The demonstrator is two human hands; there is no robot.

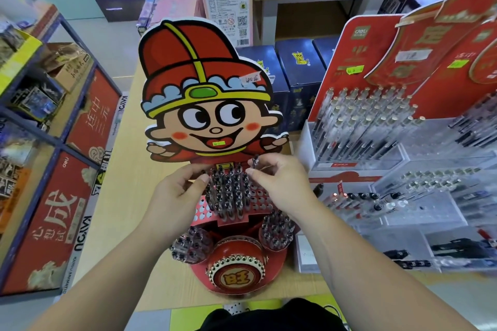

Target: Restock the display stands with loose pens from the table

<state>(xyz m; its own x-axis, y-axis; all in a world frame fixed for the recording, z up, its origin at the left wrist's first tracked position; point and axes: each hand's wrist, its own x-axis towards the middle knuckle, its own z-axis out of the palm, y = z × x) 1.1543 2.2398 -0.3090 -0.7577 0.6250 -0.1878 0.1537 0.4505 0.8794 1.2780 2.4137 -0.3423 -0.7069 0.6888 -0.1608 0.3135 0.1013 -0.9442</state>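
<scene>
A red cartoon-figure display stand [207, 94] stands on the wooden table [129, 158]. Its perforated rack [258, 200] holds several upright dark-capped pens [228, 191] in the middle, with open holes on both sides. My right hand [279, 183] pinches one pen [255, 162] by its upper end, just above the rack's back right. My left hand [177, 193] hovers at the rack's left side with curled fingers touching the pens there. Two round clusters of pens [191, 246] [277, 230] flank a red drum [236, 269] at the stand's front.
To the right stand red-backed displays and clear acrylic trays [419, 196] full of pens. Blue boxes [295, 78] sit behind the stand. A blue shelf unit [53, 142] with red boxes lines the left. A white card [306, 252] lies by the stand's right.
</scene>
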